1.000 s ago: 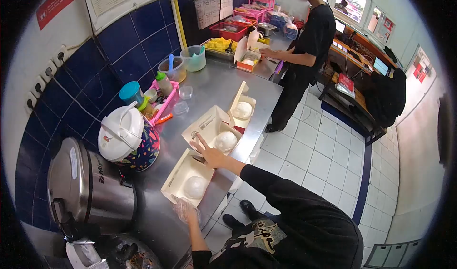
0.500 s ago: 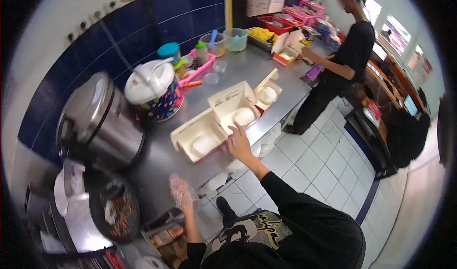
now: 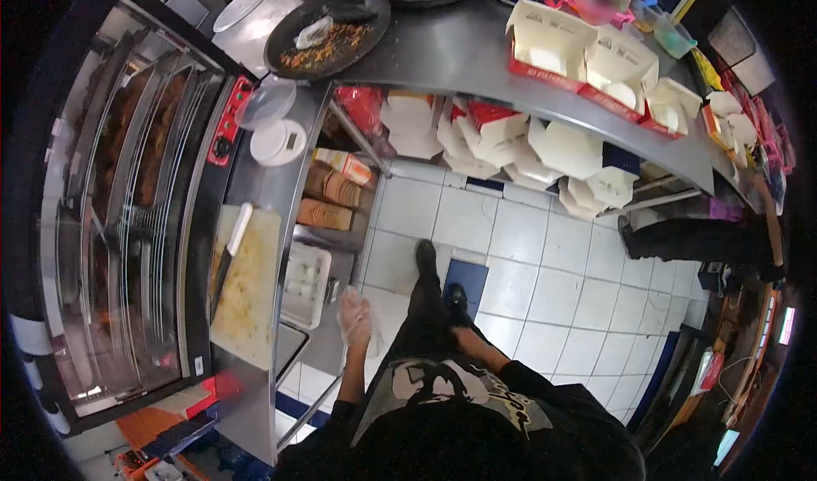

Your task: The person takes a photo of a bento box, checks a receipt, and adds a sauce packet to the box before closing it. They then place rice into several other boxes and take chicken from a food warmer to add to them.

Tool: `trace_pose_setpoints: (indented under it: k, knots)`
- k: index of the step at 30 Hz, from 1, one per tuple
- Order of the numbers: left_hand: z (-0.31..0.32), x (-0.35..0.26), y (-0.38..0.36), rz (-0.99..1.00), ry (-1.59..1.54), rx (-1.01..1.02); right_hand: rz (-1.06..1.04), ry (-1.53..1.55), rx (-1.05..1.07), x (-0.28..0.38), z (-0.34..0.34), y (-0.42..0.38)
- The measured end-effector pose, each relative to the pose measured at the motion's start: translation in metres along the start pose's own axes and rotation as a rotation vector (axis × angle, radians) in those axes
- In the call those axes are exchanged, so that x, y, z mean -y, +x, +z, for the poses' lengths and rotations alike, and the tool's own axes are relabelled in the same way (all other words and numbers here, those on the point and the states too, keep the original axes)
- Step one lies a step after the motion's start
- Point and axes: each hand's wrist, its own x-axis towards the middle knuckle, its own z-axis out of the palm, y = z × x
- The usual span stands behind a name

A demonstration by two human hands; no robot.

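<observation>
My left hand (image 3: 356, 318), in a clear plastic glove, hangs beside the lower shelf with its fingers apart and nothing in it. It is nearest to a white tray (image 3: 317, 318) of pale round items. My right hand (image 3: 473, 343) is bare and low in front of my body by my leg; its fingers are too unclear to read. Up and to the left, a knife (image 3: 231, 256) with a white handle lies on a stained cutting board (image 3: 255, 311). Three opened red and white boxes, among them the left one (image 3: 545, 66), stand on the steel counter (image 3: 434, 51), each with a white mound inside.
A glass-fronted cabinet (image 3: 128, 217) with racks of brown food stands at the left. A white scale (image 3: 278, 142) and a dark pan (image 3: 328, 37) of brown bits are nearby. Open cartons (image 3: 562, 148) fill the shelf below the counter. Another person's dark-clothed leg (image 3: 698, 239) is at the right.
The view has swung left and down, bringing the cabinet, board and knife into sight. My right hand has left the boxes and is now low by my leg. My left hand remains gloved and empty.
</observation>
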Motion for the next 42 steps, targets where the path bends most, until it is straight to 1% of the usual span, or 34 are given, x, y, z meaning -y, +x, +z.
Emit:
trace_pose_setpoints:
  k: [2,3,5,6,7,8,9,10,12,14,15,16,18,20,21,22,23,24,25,26,27,28,29,30,31,32,33,35,36,37,38,40,41,42]
  knots:
    - [-0.04,0.008,-0.022,0.085,0.753,-0.006,0.222,-0.354,0.34,0.027,0.014,-0.02]
    - [-0.042,-0.009,-0.034,0.086,0.761,-0.008,0.218,-0.348,0.342,0.037,0.016,-0.026]
    - [-0.027,-0.071,-0.069,0.009,1.135,0.045,0.367,-0.276,0.203,0.059,0.029,-0.035]
    - [-0.061,-0.047,-0.063,0.286,1.248,0.176,0.455,-0.285,0.223,0.049,0.051,-0.036]
    - [-0.103,-0.023,-0.06,0.556,1.356,0.306,0.553,-0.237,0.298,0.047,0.062,-0.041]
    - [-0.122,-0.021,-0.066,0.388,1.347,0.267,0.563,-0.154,0.248,0.04,0.088,-0.054]
    - [-0.133,-0.016,-0.068,0.225,1.327,0.221,0.426,-0.099,0.11,-0.002,0.144,-0.064]
    - [-0.147,-0.015,-0.074,0.162,1.347,0.165,0.542,-0.019,0.135,0.02,0.147,-0.068]
    - [-0.188,-0.006,-0.083,0.074,1.388,0.089,0.541,0.021,0.141,0.037,0.181,-0.075]
    - [-0.236,0.009,-0.087,-0.075,1.447,0.13,0.543,-0.017,0.1,0.046,0.232,-0.084]
    - [-0.265,0.017,-0.092,-0.1,1.468,0.124,0.613,-0.035,0.136,0.056,0.257,-0.087]
    - [-0.291,0.022,-0.095,-0.096,1.445,0.123,0.607,-0.021,0.159,0.069,0.281,-0.088]
    - [-0.333,0.033,-0.107,-0.093,1.431,0.095,0.735,-0.199,0.204,0.086,0.329,-0.094]
    - [-0.355,0.04,-0.121,-0.194,1.318,-0.118,0.724,-0.175,0.21,0.101,0.36,-0.1]
    - [-0.353,0.025,-0.128,-0.287,1.277,-0.083,0.734,-0.182,0.181,0.111,0.367,-0.104]
    - [-0.385,0.047,-0.138,-0.113,1.401,0.076,0.74,-0.196,0.148,0.121,0.373,-0.108]
    - [-0.377,0.025,-0.144,-0.265,1.299,0.134,0.696,-0.209,0.142,0.116,0.385,-0.113]
    - [-0.352,0.02,-0.156,-0.358,1.599,0.082,0.592,-0.104,0.073,0.1,0.399,-0.117]
    - [-0.337,-0.005,-0.169,-0.197,1.27,0.092,0.49,-0.001,0.015,0.093,0.403,-0.117]
    - [-0.327,-0.013,-0.184,-0.105,1.177,0.116,0.455,-0.023,0.016,0.102,0.395,-0.109]
    - [-0.334,-0.011,-0.193,0.193,1.262,0.259,0.321,0.049,-0.101,0.116,0.384,-0.089]
    - [-0.308,-0.065,-0.205,0.153,1.172,0.337,0.181,0.128,-0.212,0.135,0.369,-0.067]
    - [-0.299,-0.099,-0.218,0.207,1.109,0.333,0.158,0.07,-0.245,0.191,0.336,-0.041]
    - [-0.301,-0.121,-0.226,0.266,1.043,0.338,-0.121,0.148,-0.458,0.244,0.313,-0.013]
    - [-0.314,-0.135,-0.23,0.294,1.026,0.315,-0.193,0.143,-0.398,0.298,0.282,0.008]
    - [-0.33,-0.15,-0.232,0.524,1.134,0.181,-0.123,0.355,-0.242,0.364,0.253,0.026]
    - [-0.342,-0.156,-0.236,0.744,1.231,0.039,-0.482,0.346,-0.332,0.424,0.24,0.043]
    - [-0.371,-0.105,-0.224,0.775,1.659,-0.859,-0.879,0.246,-0.22,0.551,0.23,0.056]
    - [-0.368,-0.163,-0.223,0.757,1.326,-0.756,-1.036,0.063,-0.115,0.607,0.24,0.056]
    - [-0.37,-0.23,-0.222,0.736,1.007,-0.638,-1.096,0.038,0.051,0.653,0.252,0.049]
    - [-0.385,-0.231,-0.217,0.737,0.997,-0.636,-1.231,-0.073,0.091,0.682,0.279,0.06]
    - [-0.413,-0.221,-0.198,0.539,0.836,-0.574,-1.335,-0.45,0.024,0.73,0.326,0.087]
    - [-0.414,-0.232,-0.189,0.549,0.828,-0.555,-1.323,-0.462,0.008,0.742,0.333,0.097]
    - [-0.41,-0.249,-0.181,0.684,0.687,-0.681,-1.2,-0.73,0.094,0.752,0.337,0.105]
